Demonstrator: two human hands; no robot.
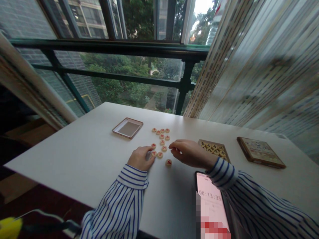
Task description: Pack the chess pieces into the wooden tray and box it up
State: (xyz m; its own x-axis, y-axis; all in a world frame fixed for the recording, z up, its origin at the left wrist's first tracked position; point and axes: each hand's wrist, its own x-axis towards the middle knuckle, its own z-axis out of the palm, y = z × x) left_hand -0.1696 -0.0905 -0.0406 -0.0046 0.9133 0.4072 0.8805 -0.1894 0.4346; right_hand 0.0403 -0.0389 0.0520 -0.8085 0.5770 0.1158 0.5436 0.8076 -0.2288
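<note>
Small round xiangqi pieces [161,136] with red characters lie loosely grouped on the white table [82,149]. My left hand [141,158] rests at the group's near left side. Its thumb and forefinger are apart, beside or touching two pieces [154,153]; exact contact cannot be made out. Just right of another piece [164,148], my right hand [188,152] hovers with fingers bent and a gap between thumb and forefinger, nothing visible in it. One piece [168,162] sits alone nearer to me. Behind my right wrist, an open box [225,149] holds several dark-lettered pieces.
A shallow empty tray or lid [127,127] lies at the back left. To the right is a flat box with a picture [260,152]. A phone [211,199] showing a timer lies below my right forearm. Window railing [119,48] and striped curtain [239,73] stand behind the table.
</note>
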